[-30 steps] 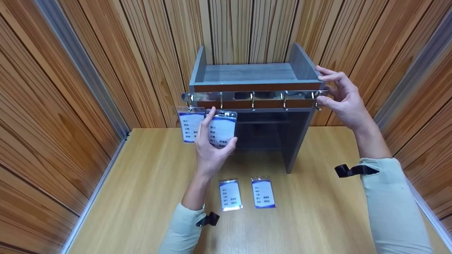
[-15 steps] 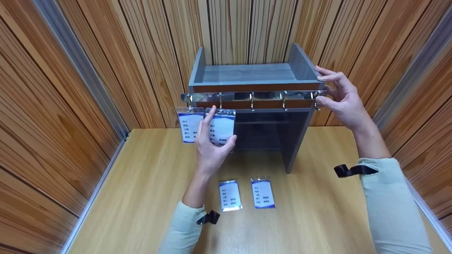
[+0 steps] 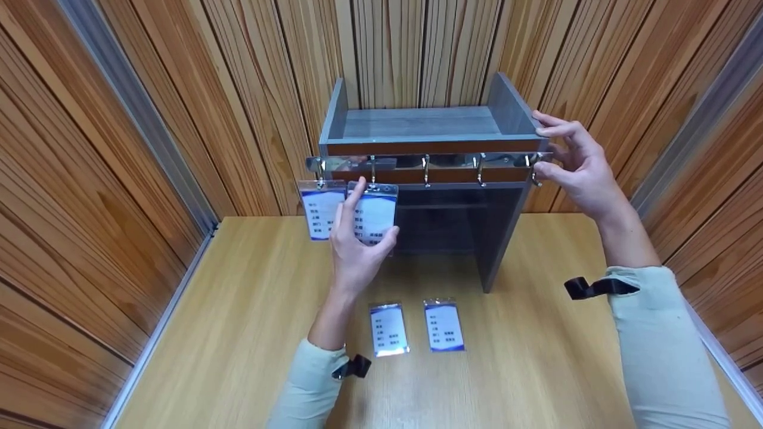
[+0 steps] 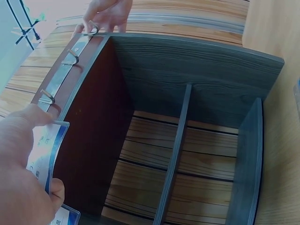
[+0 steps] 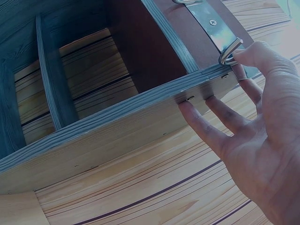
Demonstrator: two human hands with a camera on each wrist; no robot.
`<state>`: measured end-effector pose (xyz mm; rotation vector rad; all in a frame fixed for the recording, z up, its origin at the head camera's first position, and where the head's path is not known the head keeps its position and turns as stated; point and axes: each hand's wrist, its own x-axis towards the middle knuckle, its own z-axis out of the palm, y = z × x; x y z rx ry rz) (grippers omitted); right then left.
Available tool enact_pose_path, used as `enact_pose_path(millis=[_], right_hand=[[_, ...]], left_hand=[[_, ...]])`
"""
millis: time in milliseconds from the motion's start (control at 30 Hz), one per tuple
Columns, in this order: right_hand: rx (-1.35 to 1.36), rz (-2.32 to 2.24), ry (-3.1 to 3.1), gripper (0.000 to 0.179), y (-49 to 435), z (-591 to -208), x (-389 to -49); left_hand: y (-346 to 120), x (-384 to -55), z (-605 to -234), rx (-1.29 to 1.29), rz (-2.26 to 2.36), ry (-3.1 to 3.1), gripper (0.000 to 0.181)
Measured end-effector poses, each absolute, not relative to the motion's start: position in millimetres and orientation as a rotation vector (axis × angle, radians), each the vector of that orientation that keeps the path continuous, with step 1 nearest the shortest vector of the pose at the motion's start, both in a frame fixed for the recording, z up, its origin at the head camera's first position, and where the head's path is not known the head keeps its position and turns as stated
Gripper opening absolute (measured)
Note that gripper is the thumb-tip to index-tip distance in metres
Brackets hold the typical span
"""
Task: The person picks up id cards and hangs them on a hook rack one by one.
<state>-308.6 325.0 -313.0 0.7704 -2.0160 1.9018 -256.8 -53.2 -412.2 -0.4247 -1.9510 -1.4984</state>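
My left hand (image 3: 357, 256) pinches a clear-cased ID badge (image 3: 380, 210) between thumb and fingers, its top edge right at the second hook from the left. Beside it, another ID badge (image 3: 315, 208) hangs from the leftmost hook. The metal hook rail (image 3: 453, 161) runs along the front of a small grey shelf (image 3: 503, 238). At the rail's right end, my right hand (image 3: 584, 170) holds on, thumb against the end hook (image 5: 230, 51). Its other fingertips touch the shelf's side panel in the right wrist view.
Two more ID badges, one on the left (image 3: 388, 330) and one on the right (image 3: 444, 326), lie flat on the wooden table (image 3: 238, 357) in front of the shelf. Wood-slat walls (image 3: 387, 53) stand behind and on both sides.
Both hands stay almost still. The badge in the left hand shifts only slightly by the second hook, and the right hand keeps its grip.
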Motion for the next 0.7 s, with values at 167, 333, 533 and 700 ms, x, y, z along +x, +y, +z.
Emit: enact_pose_path(millis=[167,333,533,700], right_hand=[[0.791,1.909,-2.005,0.044,325.2,-313.1,-309.1],[0.779,1.928,-2.000,0.043,324.4,-311.7,-307.5],[0.761,1.918,-2.015,0.044,324.9,-312.1,-308.9],[0.781,1.917,-2.008,0.044,325.7,-313.5,-309.9]], left_hand=[[-52.5,-256.0,-409.4,-0.397,-1.487,-1.979,0.086],[-52.5,-255.8,-407.1,-0.398,-1.464,-1.988,0.086],[-51.5,-254.2,-406.9,-0.377,-1.452,-1.995,0.086],[-50.7,-252.9,-405.8,-0.360,-1.446,-2.004,0.086]])
